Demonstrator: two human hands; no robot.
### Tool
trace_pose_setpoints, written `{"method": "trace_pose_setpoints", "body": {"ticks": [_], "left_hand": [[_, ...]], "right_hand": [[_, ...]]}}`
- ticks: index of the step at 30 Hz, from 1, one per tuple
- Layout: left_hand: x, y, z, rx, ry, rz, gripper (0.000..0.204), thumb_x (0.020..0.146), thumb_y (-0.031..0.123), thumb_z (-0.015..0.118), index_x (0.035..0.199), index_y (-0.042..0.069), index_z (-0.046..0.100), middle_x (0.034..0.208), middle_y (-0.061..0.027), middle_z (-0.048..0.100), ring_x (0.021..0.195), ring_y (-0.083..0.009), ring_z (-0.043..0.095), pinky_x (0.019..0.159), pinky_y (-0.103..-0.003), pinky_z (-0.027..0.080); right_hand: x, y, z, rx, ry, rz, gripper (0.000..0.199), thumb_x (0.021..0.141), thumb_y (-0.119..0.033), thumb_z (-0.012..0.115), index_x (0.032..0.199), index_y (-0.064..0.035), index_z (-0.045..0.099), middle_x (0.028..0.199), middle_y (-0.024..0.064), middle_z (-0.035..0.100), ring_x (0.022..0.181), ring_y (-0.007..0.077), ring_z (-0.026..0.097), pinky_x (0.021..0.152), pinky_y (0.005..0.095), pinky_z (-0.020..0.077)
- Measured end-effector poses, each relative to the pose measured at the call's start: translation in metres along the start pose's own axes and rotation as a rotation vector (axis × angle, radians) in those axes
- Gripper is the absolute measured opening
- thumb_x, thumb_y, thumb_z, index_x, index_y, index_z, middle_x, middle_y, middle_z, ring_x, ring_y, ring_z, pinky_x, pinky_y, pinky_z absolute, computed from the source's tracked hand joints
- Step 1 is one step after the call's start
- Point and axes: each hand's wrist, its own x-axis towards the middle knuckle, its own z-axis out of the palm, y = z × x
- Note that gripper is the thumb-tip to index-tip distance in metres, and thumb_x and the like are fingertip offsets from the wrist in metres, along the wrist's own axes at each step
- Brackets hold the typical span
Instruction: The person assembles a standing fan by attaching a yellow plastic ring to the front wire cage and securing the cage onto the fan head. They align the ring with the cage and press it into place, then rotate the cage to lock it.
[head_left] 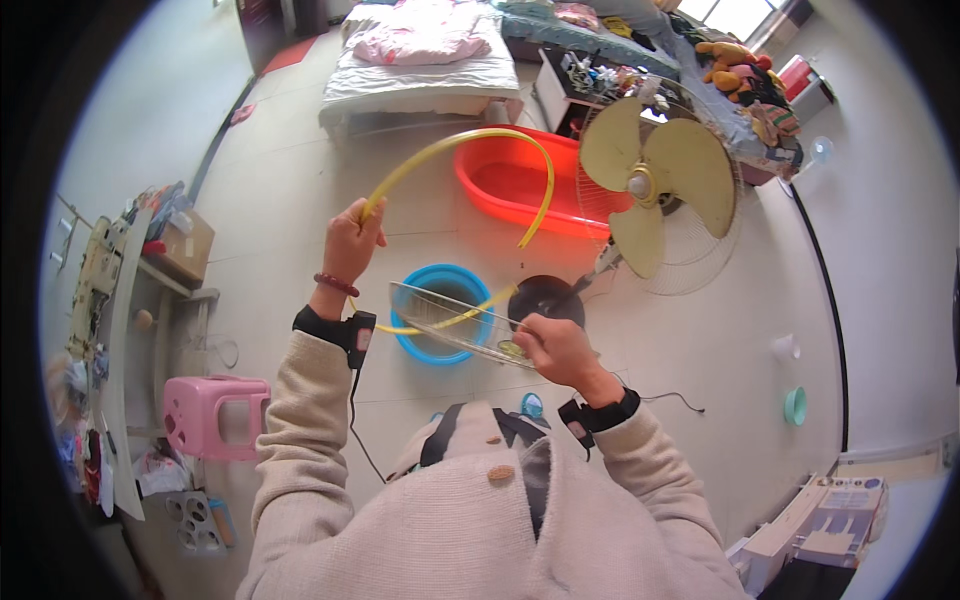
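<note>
Head view: I see left hand [350,247] gripping yellow band [490,132], right hand [562,350] gripping wire grille [487,350] — both above floor [275,190]. Fan blades [690,170] bare — grille off, I judge; band not yet around it.

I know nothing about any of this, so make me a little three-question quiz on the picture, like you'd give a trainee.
1. Which of the person's hands holds the yellow tube?
2. True or false: the pink stool is on the person's left side.
3. How many blades does the fan show?
A) two
B) three
C) five

Key:
1. The left hand; the right hand holds a thin wire frame instead.
2. True.
3. B.
</note>
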Motion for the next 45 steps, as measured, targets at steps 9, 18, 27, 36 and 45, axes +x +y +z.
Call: {"method": "trace_pose_setpoints", "body": {"ticks": [9,18,27,36,45], "left_hand": [[-0.022,-0.044,-0.063,-0.136,0.181,-0.159,0.039,0.096,0.034,0.051,0.068,0.006,0.054,0.051,0.0000,0.054,0.047,-0.0070,0.049,0.047,-0.023,0.040],[-0.047,-0.068,-0.098,-0.267,0.391,-0.161,0.039,0.097,0.032,0.049,0.068,0.006,0.052,0.050,-0.0005,0.050,0.047,-0.0076,0.048,0.065,-0.029,0.052],[-0.073,-0.092,-0.113,-0.252,0.485,-0.227,0.040,0.097,0.030,0.049,0.064,0.006,0.050,0.049,0.0004,0.047,0.046,-0.0084,0.047,0.064,-0.031,0.054],[-0.117,-0.118,-0.131,-0.238,0.634,-0.326,0.040,0.096,0.029,0.050,0.063,0.008,0.048,0.049,0.0008,0.044,0.045,-0.0069,0.042,0.064,-0.032,0.055],[-0.203,-0.147,-0.185,-0.230,0.837,-0.378,0.035,0.096,0.030,0.052,0.069,0.008,0.048,0.051,0.0028,0.041,0.043,-0.0053,0.038,0.054,-0.027,0.052]], "right_hand": [[-0.022,0.024,-0.001,0.190,0.067,0.222,0.014,0.085,-0.014,0.062,0.079,-0.0020,0.062,0.059,0.0123,0.061,0.053,0.0226,0.061,0.050,0.0312,0.0457],[-0.027,0.043,-0.025,0.188,0.156,0.281,0.020,0.088,-0.014,0.060,0.075,0.0005,0.060,0.055,0.0048,0.057,0.051,0.0103,0.057,0.048,0.0241,0.0426],[-0.015,0.054,-0.019,0.198,0.176,0.299,0.020,0.089,-0.015,0.060,0.076,0.0010,0.062,0.055,0.0033,0.057,0.051,0.0087,0.056,0.048,0.0236,0.0420],[0.002,0.056,-0.010,0.233,0.157,0.336,0.020,0.089,-0.015,0.059,0.076,0.0003,0.061,0.055,0.0036,0.058,0.050,0.0087,0.055,0.047,0.0237,0.0417],[0.036,0.057,0.008,0.170,0.062,0.300,0.021,0.090,-0.016,0.059,0.077,0.0000,0.060,0.059,0.0014,0.057,0.053,0.0069,0.053,0.049,0.0218,0.0423]]}}
